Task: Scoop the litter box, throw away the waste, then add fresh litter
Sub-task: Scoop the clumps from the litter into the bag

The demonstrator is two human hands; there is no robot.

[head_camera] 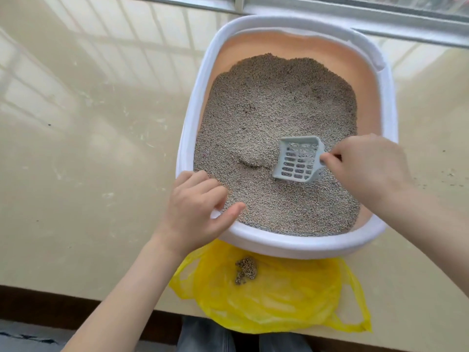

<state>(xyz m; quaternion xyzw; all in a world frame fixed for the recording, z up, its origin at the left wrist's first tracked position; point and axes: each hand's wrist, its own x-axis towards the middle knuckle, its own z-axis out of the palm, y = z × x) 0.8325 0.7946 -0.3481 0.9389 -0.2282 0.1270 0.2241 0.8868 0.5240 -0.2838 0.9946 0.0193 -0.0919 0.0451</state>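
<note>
- Nearest, a yellow bag (269,298) lies open on the floor against the near wall of the litter box (266,246), holding one small waste clump (246,269); the thin film looks limp and light, best lifted by its handle loops.
- The left hand (195,212) rests on the near-left rim, fingers loosely curled, gripping nothing.
- The right hand (368,168) pinches the handle of the scoop (297,160), clamped on it.
- The scoop sits in the box's near-right part; its long axis runs right to left, mouth pointing left and slightly near toward a dug hollow. It looks stiff and light.
- Farther, the litter (276,102) is loose and grainy, likely to spill.
</note>
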